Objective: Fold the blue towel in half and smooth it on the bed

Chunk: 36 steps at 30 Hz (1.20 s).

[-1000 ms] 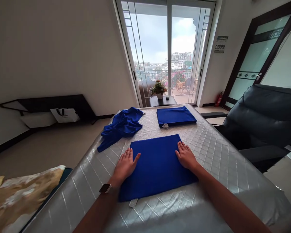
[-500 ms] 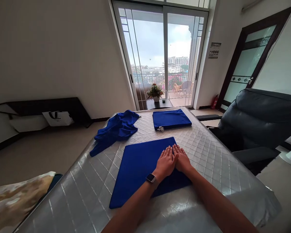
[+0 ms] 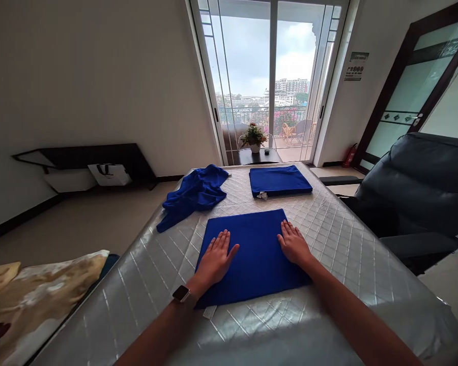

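Observation:
A folded blue cloth (image 3: 257, 254) lies flat on the quilted, plastic-covered mattress (image 3: 339, 244) in front of me. My left hand (image 3: 216, 259) rests palm-down on the cloth's left part, fingers stretched out, a watch on its wrist. My right hand (image 3: 293, 244) lies flat on the cloth's right edge, fingers together and extended. Neither hand holds anything. Farther back lie a second folded blue cloth (image 3: 279, 180) and, to its left, a crumpled blue cloth (image 3: 196, 194).
A black reclining chair (image 3: 416, 188) stands to the right of the mattress. A small table with a potted plant (image 3: 254, 138) stands before the sliding glass door. A patterned pillow (image 3: 41, 290) lies at the lower left. A white bag (image 3: 109, 174) sits by the left wall.
My left hand slid from beside the right hand back across the cloth to its left part. The right hand stayed near the right edge.

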Available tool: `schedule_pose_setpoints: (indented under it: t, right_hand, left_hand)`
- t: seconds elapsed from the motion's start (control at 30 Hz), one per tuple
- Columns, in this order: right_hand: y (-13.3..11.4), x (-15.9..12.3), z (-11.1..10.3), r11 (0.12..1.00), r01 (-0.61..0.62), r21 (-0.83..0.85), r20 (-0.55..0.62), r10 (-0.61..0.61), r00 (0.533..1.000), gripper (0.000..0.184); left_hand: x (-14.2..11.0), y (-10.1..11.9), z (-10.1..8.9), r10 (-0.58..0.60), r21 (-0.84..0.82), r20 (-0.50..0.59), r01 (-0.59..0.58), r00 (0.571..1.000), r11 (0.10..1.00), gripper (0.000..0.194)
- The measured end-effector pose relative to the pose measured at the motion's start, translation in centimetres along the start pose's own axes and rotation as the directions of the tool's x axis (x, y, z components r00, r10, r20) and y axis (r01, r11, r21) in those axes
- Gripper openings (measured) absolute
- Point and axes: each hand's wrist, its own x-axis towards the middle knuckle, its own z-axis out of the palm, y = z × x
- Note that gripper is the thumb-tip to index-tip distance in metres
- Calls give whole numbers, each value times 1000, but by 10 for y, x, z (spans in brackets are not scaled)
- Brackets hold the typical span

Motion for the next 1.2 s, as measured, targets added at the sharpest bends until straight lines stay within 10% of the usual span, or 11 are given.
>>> schedule_pose_setpoints:
  t: [0.23, 1.2]
  right_hand:
    - [4, 1, 5, 999, -3, -37, -6, 3, 1000, 68]
    - [9, -38, 7, 994, 24, -105, -16, -25, 1000, 68]
  left_hand:
    - [-33, -42, 3, -81, -44, -64, 78, 995, 996, 80]
    - [-33, -37, 5, -129, -77, -122, 120, 984, 990, 91]
